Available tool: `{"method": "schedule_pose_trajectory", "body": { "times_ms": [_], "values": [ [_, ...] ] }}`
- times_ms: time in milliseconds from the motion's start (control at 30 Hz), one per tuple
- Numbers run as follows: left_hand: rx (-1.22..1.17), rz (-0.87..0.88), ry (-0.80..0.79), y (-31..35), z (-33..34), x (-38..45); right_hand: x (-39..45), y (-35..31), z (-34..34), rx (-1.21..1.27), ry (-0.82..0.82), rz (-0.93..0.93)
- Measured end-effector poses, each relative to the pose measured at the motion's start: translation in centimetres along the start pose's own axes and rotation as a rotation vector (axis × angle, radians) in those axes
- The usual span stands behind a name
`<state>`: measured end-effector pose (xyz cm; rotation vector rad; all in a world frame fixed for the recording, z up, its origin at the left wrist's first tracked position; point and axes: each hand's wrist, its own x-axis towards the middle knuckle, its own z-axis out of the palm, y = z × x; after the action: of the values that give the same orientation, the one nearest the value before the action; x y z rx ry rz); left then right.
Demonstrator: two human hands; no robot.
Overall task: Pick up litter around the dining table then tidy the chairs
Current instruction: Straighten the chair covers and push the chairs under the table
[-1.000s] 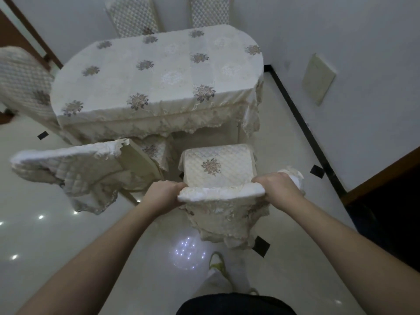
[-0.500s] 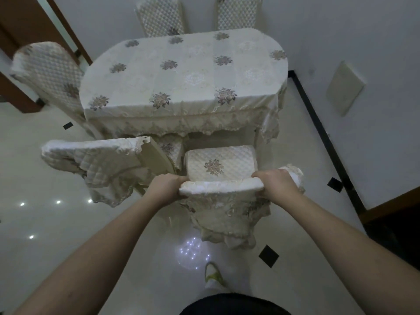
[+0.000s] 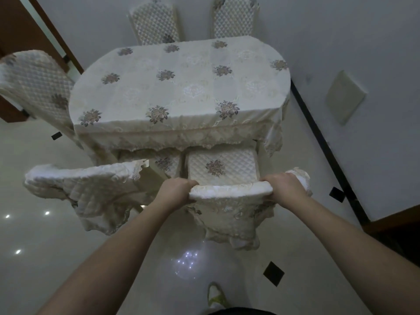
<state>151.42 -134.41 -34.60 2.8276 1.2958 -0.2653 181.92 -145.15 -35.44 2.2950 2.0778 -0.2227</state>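
chair at near right edge of worktop, seat partly under the cloth. left hand and right hand fingers closed, gripping its backrest top.

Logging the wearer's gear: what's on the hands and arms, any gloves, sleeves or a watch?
Nothing shows on either: the left hand and right hand are bare, with no gloves, rings or watch visible. Both forearms are uncovered right to the frame edge, so no sleeves appear.
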Motion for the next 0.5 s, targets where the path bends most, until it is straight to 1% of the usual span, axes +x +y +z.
{"method": "schedule_pose_trajectory", "body": {
  "times_ms": [200,333,500],
  "values": [
    [0.044,0.070,0.012,-1.6,0.9,2.8,2.6,0.3,0.6,-0.014,-0.048,0.008],
    [0.042,0.068,-0.003,-2.7,1.2,5.0,4.3,0.3,0.7,0.020,-0.010,0.007],
    [-0.021,0.022,0.003,-3.2,1.5,7.3,6.5,1.4,0.9,0.025,0.018,-0.008]
  ]
}}
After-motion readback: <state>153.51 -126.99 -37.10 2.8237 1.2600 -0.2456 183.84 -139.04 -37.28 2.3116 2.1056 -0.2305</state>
